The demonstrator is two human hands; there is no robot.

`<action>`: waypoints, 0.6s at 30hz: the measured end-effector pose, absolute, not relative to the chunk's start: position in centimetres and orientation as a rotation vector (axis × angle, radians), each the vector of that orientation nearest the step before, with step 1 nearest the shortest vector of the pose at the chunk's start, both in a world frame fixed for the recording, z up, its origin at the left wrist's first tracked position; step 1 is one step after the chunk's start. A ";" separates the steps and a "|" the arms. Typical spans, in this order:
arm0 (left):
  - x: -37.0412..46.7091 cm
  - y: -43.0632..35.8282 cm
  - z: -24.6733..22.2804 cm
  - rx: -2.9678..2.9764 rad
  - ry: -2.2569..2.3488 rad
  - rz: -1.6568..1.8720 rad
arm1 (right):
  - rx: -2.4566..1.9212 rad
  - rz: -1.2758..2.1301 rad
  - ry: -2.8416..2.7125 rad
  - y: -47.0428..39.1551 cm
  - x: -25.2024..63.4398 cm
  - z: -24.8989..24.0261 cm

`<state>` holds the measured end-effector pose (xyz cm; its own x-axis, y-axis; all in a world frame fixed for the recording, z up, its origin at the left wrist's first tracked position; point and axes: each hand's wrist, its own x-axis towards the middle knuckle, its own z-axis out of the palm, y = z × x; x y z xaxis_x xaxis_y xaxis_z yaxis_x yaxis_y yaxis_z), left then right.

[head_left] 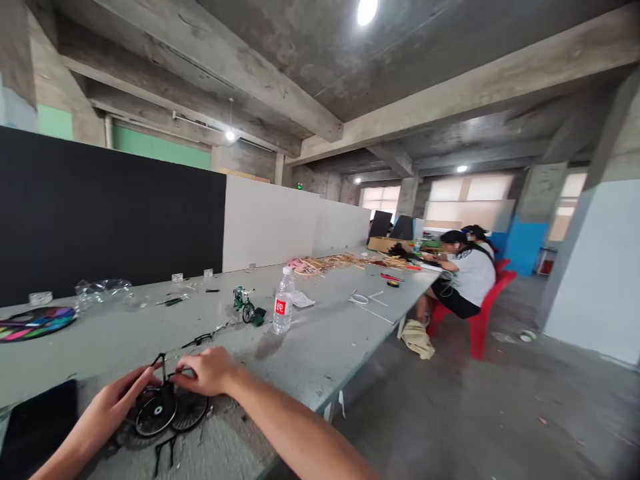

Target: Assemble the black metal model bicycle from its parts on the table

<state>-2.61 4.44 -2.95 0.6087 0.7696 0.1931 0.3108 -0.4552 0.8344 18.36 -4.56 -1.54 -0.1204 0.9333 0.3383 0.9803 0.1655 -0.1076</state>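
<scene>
Close to the table's front edge stands a black miniature bicycle (169, 400) with spoked wheels, partly hidden by my fingers. My left hand (113, 403) has its fingers closed on the bicycle's left side, near a thin upright part. From the right, my right hand (210, 370) grips the upper part of the same bicycle; its fingertips are partly hidden. A small black forked part (164, 457) lies on the table just in front of the wheels. Thin black pieces (204, 338) lie beyond my right hand. Farther back is a green miniature bicycle (244, 305) beside a water bottle (283, 303).
A dark flat slab (40, 427) lies at the left, with a colourful round palette (37, 323) behind. Clear plastic packaging (104, 291) sits by the black partition (110, 207). Wooden sticks (345, 262) cover the far table. Seated people (473, 273) work at the right.
</scene>
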 end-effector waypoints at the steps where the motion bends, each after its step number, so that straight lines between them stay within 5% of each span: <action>1: -2.7 4.2 -2.8 2.031 0.856 0.723 | -1.845 -0.185 -2.124 -4.4 18.4 -1.7; 18: -1.9 3.1 -2.2 2.237 0.909 0.739 | -1.802 -0.135 -1.958 -4.9 19.8 -0.1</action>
<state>-1.92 3.07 -2.23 0.6091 0.7483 0.2628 0.4099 -0.5807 0.7034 19.81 -4.91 -0.11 -0.0245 0.9151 0.4025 0.9616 0.1316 -0.2407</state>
